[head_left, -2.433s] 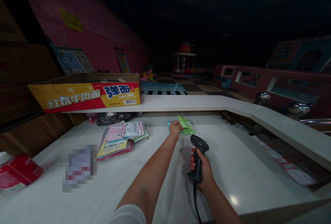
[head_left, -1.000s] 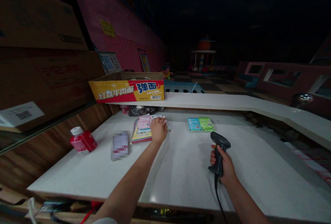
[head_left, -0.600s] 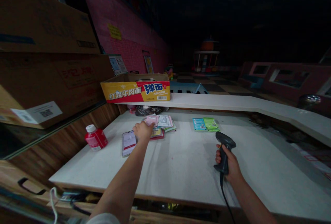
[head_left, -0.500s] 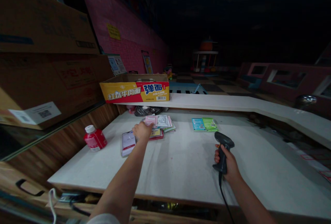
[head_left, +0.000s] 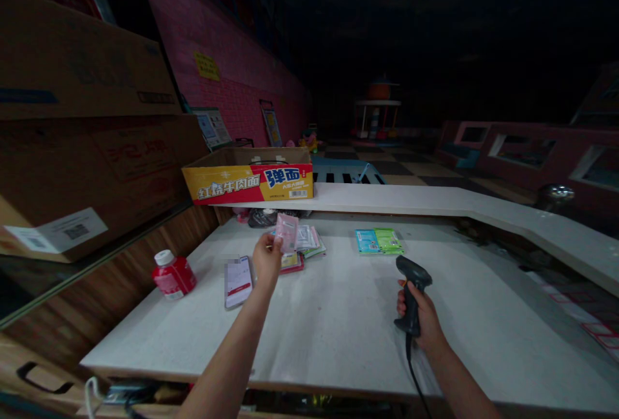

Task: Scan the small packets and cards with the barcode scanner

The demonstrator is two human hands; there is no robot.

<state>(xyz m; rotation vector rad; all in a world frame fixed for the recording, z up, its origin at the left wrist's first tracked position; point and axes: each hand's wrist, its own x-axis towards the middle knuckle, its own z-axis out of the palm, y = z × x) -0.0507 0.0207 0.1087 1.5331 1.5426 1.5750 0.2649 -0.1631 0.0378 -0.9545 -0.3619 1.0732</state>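
Note:
A pink packet (head_left: 287, 232) is pinched between the thumb and fingers of my left hand (head_left: 267, 256), tilted up above a pile of flat packets (head_left: 306, 237). Below my left hand, the pile shows white, green, yellow and red pieces. A phone (head_left: 238, 282) with a lit screen lies just left of my left wrist. My right hand (head_left: 422, 312) is wrapped round the handle of a dark grey barcode scanner (head_left: 412, 290), its cable hanging down over the table's front edge. Beyond the scanner lie a blue packet (head_left: 367, 241) and a green packet (head_left: 387, 240), side by side.
On the white table (head_left: 329, 335), a red bottle (head_left: 175, 275) with a white cap stands at left. A yellow and red carton (head_left: 249, 184) rests on the raised shelf (head_left: 387, 198) behind. Large cardboard boxes (head_left: 97, 174) are stacked at far left. A dark plastic bag (head_left: 262, 218) sits under the shelf.
My left hand has lifted the pink packet off the pile and tilted it upright. My right hand still holds the scanner in nearly the same place. The view has shifted slightly.

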